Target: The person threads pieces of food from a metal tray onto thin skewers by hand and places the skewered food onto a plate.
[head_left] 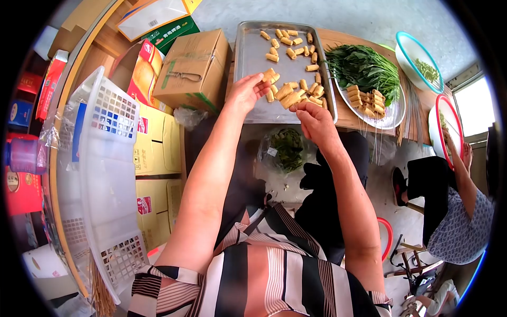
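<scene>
My left hand (pixel 248 93) is over the near left part of a metal tray (pixel 252 48), its fingers apart and slightly curled. A tan roll, like rolled tofu skin (pixel 271 75), lies by its fingertips; I cannot tell whether they touch. At the tray's near edge my right hand (pixel 315 124) is closed in a pinch. Larger tan rolls (pixel 288 99) lie just beyond its fingertips. What the pinch holds is too small to make out. Several more rolls (pixel 291 53) are scattered over the tray.
Right of the tray, a white plate (pixel 397 119) bears leafy greens (pixel 364 66) and grouped rolls (pixel 367 102), with thin sticks (pixel 412 113) alongside. Farther right are a blue-rimmed basin (pixel 406 47) and another person's hand (pixel 467 154) at a red-rimmed basin (pixel 458 119). Cardboard box (pixel 198 68) and white crate (pixel 111 174) stand left.
</scene>
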The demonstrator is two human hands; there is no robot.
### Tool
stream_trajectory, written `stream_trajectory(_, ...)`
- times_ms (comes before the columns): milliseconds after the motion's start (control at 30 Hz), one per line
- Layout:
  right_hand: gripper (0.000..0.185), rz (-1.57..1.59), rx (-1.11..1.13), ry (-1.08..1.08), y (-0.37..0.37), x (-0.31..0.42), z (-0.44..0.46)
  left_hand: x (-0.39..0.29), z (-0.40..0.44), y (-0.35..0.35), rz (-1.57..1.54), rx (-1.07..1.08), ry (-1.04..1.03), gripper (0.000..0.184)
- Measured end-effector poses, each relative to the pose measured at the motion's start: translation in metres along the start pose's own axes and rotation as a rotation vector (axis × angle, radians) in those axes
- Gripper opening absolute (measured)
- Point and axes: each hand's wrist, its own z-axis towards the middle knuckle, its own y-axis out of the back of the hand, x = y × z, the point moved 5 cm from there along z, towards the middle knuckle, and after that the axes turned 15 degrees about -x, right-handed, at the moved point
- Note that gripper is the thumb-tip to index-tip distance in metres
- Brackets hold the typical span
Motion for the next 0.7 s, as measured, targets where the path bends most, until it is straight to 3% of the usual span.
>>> stream_trajectory(700,0.019,-0.047,-0.013,0.016,-0.001,0.0001,-0.0008,-0.0027,-0.0029,-0.0044,0.01,-0.044,-0.047,0.016)
